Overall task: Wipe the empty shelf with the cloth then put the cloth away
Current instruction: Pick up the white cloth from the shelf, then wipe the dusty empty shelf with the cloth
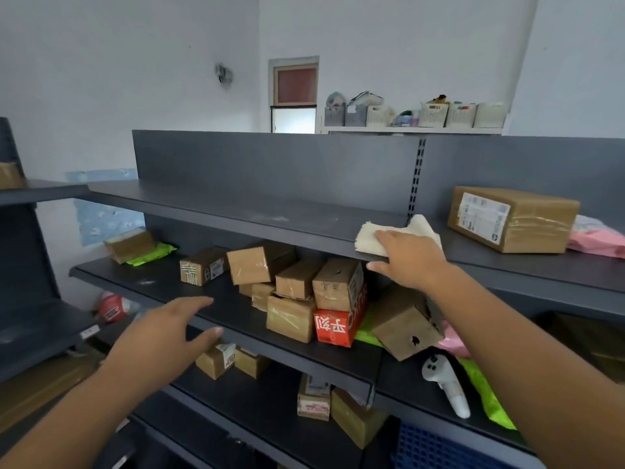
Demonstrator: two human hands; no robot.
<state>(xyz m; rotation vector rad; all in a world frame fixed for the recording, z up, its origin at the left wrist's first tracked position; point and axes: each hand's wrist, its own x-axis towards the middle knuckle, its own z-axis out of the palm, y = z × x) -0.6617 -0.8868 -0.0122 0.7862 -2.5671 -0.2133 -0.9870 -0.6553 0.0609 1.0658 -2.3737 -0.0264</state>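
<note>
White-walled room, dark grey metal shelving running across the view. A high white ledge (406, 129) at the back carries a row of small baskets.

Top shelf (236, 211): bare along its left and middle stretch, faint pale smudges on the surface near the centre. A slotted upright (415, 184) divides the back panel; to its right sits a taped cardboard parcel (510, 219) with a white label, and a pink packet (598, 240) just beside it at the frame edge.

Cloth (368, 239): cream, fluffy, lying on the front edge of the top shelf just left of the upright, one corner rising behind the hand. Right hand (411, 257) lies palm-down on the cloth, fingers together and flat on top, thumb hooked below the shelf lip. Pressing rather than pinching.

Left hand (162, 336): open, fingers loosely extended and slightly apart, holding nothing, hovering in front of the second shelf's edge, well apart from the cloth.

Second shelf (162, 286): a cluster of small brown boxes (297, 282), some stacked, one tilted; a red box (333, 328) with white characters at the front; a green packet (152, 254) at the far left beside another brown box. A white handheld controller (446, 384) lies to the right on the neighbouring bay, next to more green packaging.

Lower shelf: several more small boxes (216, 362), partly hidden.
</note>
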